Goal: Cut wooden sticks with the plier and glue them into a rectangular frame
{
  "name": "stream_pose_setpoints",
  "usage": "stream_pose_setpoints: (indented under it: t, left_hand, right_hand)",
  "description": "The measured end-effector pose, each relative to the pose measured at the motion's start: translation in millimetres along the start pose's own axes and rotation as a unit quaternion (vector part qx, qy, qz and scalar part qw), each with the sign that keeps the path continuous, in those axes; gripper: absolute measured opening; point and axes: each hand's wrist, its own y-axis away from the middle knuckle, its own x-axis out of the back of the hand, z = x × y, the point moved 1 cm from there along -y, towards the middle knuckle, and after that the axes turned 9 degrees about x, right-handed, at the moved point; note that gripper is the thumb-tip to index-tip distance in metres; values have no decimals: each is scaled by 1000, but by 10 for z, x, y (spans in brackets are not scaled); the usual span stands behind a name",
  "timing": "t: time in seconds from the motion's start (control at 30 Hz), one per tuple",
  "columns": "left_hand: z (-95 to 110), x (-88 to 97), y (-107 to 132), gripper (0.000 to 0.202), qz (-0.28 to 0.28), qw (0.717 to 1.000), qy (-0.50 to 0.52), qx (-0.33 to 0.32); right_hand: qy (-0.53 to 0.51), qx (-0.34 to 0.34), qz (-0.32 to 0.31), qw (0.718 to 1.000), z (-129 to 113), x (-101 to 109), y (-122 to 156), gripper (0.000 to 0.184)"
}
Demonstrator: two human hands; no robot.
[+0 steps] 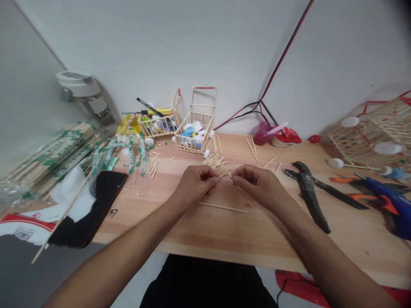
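Pinching a short, thin, pale wooden stick [229, 174] from both ends, the left hand [195, 186] and right hand [260, 186] are closed, fingertips facing each other above the middle of a light wooden tabletop [205, 231]. The fingers hide most of the stick; only a small length shows between the hands, and its exact length cannot be confirmed.

Just beyond the hands lies a loose pile of cut pale wooden sticks [215, 164]. A longer matching stick [222, 207] lies flat on the table on the near side, just below the hands.

Toward the far edge stand two small stick-built cage structures, the right one [194, 132] upright and the left one [159, 124] behind it, both containing white and blue pieces. To the right lie black-handled pliers [308, 192] and a blue glue gun with orange trigger parts [385, 201]. To the left lies a stack of wrapped wooden sticks with green-printed paper bands [48, 162], beside a black smartphone [90, 209].
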Motion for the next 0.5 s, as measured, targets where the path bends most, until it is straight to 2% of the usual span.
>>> stream_pose_setpoints:
  t: [0.5]
  left_hand:
    - [-30, -5, -14, 7, 1, 1000, -10, -9]
  right_hand:
    - [3, 6, -3, 1000, 34, -8, 7, 18]
